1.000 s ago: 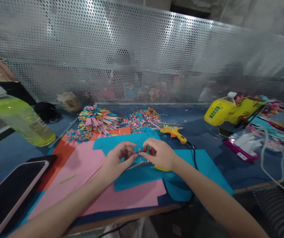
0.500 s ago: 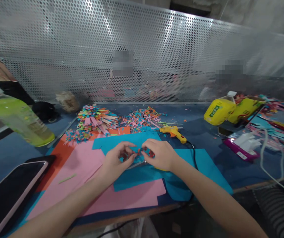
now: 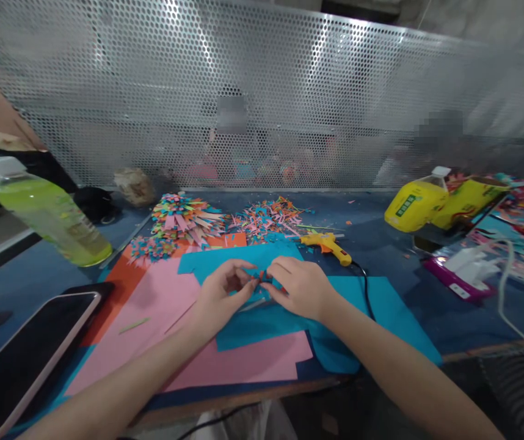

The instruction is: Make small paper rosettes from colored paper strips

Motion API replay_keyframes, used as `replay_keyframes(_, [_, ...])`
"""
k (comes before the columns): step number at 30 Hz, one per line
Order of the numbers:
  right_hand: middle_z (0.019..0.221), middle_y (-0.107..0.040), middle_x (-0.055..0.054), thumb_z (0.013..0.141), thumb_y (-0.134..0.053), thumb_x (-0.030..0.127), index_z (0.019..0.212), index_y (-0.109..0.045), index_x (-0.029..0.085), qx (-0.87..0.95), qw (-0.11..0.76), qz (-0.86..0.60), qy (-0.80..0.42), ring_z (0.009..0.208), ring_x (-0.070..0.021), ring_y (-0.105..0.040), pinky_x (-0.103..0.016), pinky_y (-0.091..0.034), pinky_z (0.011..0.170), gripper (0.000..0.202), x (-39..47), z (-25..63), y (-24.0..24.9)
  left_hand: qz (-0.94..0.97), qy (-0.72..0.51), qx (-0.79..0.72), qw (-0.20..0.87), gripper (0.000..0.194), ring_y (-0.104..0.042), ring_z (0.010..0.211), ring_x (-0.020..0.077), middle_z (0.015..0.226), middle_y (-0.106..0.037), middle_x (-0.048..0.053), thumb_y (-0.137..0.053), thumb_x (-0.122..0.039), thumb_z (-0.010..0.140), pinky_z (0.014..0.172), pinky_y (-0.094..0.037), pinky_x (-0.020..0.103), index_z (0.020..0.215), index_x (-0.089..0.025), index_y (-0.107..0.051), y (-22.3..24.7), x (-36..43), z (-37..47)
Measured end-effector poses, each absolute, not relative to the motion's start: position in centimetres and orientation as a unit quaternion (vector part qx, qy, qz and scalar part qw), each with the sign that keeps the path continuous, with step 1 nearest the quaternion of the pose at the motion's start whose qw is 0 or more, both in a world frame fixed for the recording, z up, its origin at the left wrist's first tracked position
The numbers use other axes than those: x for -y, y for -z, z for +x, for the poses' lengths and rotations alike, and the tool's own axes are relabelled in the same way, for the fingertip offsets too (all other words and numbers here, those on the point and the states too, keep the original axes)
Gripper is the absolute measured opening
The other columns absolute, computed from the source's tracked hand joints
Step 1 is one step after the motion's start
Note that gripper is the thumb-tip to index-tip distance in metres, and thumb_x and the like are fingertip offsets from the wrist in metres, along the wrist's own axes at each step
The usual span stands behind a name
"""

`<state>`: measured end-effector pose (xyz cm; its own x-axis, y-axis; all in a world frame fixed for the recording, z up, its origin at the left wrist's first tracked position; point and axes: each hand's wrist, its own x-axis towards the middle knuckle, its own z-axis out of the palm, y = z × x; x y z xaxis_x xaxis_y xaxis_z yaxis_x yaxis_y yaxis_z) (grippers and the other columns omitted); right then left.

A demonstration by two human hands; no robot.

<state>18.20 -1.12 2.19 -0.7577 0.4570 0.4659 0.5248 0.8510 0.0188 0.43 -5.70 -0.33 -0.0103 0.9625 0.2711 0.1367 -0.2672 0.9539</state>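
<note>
Above a blue paper sheet (image 3: 243, 330), my left hand (image 3: 225, 290) and my right hand (image 3: 301, 287) meet with fingertips close together. Between them is a small red and blue paper piece (image 3: 262, 278), pinched from both sides; its exact shape is too small to tell. Pink paper (image 3: 161, 305) lies under my left forearm. A yellow glue gun (image 3: 328, 244) rests just beyond my right hand. Behind my hands are a pile of coloured paper strips (image 3: 266, 217) and a fringed bundle of paper strips (image 3: 184, 220).
At the left are a phone (image 3: 33, 360) and a green drink bottle (image 3: 55, 214). To the right stand a yellow bottle (image 3: 415, 205) and a purple tissue pack (image 3: 457, 278) with a white cable. A perforated metal screen (image 3: 271, 91) borders the table's back.
The whole view has shifted, so things on the table appear slightly further right. My fingers have moved a little closer around the small paper piece.
</note>
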Motion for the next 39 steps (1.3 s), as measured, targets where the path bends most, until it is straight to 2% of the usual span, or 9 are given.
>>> replay_keyframes(9, [0.074,-0.053,-0.005,0.087,-0.038,0.031,0.08,-0.053,0.016,0.913,0.249,-0.233,0.223,0.071,-0.0165,-0.044,-0.028,-0.023,0.055,0.023,1.6,17.9,-2.6,0.571,-0.547,-0.461,0.403,0.022,-0.053,0.056,0.0088,0.069,-0.053,-0.003,-0.059,-0.027,0.075,0.05,-0.043,0.021,0.094,-0.017,-0.053,0.0,6.3,1.1])
replay_keyframes(13, [0.069,-0.05,-0.004,0.086,-0.039,0.029,0.074,-0.051,0.016,0.904,0.258,-0.234,0.247,0.068,-0.0163,-0.041,-0.029,-0.02,0.054,0.021,1.8,17.9,-2.9,0.561,-0.552,-0.441,0.432,0.021,-0.052,0.051,0.0079,0.073,-0.049,-0.003,-0.058,-0.027,0.076,0.045,-0.046,0.023,0.094,-0.018,-0.051,-0.1,6.6,1.3])
replay_keyframes(18, [0.067,-0.048,-0.003,0.083,-0.041,0.021,0.073,-0.05,0.017,0.915,0.235,-0.226,0.239,0.065,-0.0158,-0.038,-0.03,-0.016,0.052,0.014,1.8,17.9,-2.6,0.566,-0.551,-0.443,0.423,0.021,-0.053,0.056,0.0082,0.076,-0.047,-0.003,-0.058,-0.025,0.076,0.046,-0.049,0.023,0.094,-0.019,-0.05,-0.4,7.1,1.7])
replay_keyframes(22, [0.067,-0.048,-0.003,0.085,-0.039,0.02,0.076,-0.051,0.017,0.919,0.236,-0.218,0.229,0.065,-0.0155,-0.038,-0.03,-0.016,0.052,0.015,1.9,17.9,-2.3,0.568,-0.548,-0.446,0.422,0.02,-0.054,0.061,0.0091,0.078,-0.046,-0.002,-0.057,-0.025,0.076,0.049,-0.051,0.023,0.095,-0.02,-0.05,-0.5,7.4,1.9])
replay_keyframes(31, [0.063,-0.048,-0.001,0.084,-0.039,0.02,0.069,-0.052,0.017,0.914,0.26,-0.241,0.199,0.058,-0.0123,-0.039,-0.028,-0.018,0.05,0.02,2.1,17.5,-2.2,0.562,-0.552,-0.453,0.418,0.021,-0.054,0.069,0.0116,0.081,-0.046,-0.001,-0.057,-0.026,0.076,0.051,-0.053,0.024,0.095,-0.021,-0.05,-0.1,7.4,2.0])
replay_keyframes(39, [0.063,-0.051,0.001,0.083,-0.04,0.022,0.068,-0.052,0.016,0.912,0.282,-0.279,0.101,0.051,-0.0079,-0.039,-0.023,-0.022,0.047,0.02,1.8,17.3,-1.7,0.565,-0.547,-0.453,0.42,0.021,-0.055,0.061,0.0091,0.08,-0.047,-0.002,-0.057,-0.026,0.076,0.05,-0.052,0.023,0.095,-0.019,-0.049,-0.1,7.1,1.9])
